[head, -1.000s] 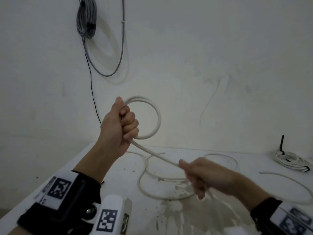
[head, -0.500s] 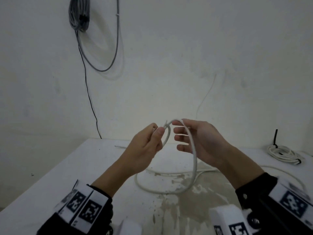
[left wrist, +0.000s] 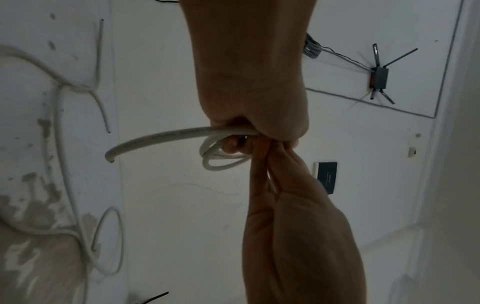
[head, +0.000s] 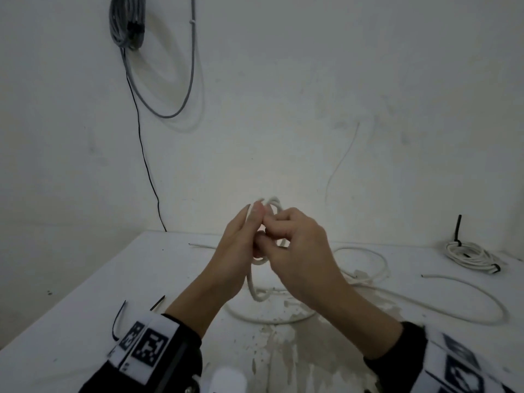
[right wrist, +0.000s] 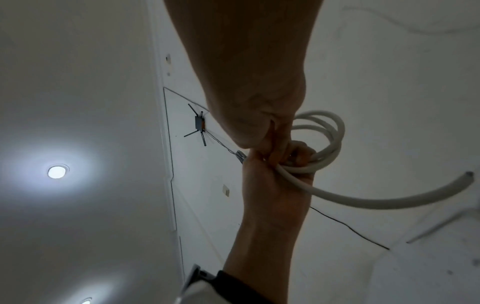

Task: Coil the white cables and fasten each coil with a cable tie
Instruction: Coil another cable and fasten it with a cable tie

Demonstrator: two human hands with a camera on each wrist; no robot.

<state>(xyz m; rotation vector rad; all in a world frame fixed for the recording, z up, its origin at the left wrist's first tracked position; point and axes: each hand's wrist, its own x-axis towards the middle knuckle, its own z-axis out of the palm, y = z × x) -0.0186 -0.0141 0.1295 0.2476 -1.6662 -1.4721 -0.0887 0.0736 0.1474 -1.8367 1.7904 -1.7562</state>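
Closed together now — both hands (head: 272, 245) pinching the coil (right wrist: 322, 142)

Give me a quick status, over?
Both hands gripping small white cable coil. No tie on it yet. Rest of cable trails on table.

Faint, unreadable print along the white cable (left wrist: 166, 136); nothing else legible.

Both hands meet above the middle of the worktop (head: 85, 293), the left hand (head: 235, 245) left of the right hand (head: 297, 251), with the small coil (head: 273, 207) between them. From the coil, the cable (head: 368, 282) trails down onto the worktop. A tied cable bundle (head: 467, 255) lies at the worktop's far right corner.
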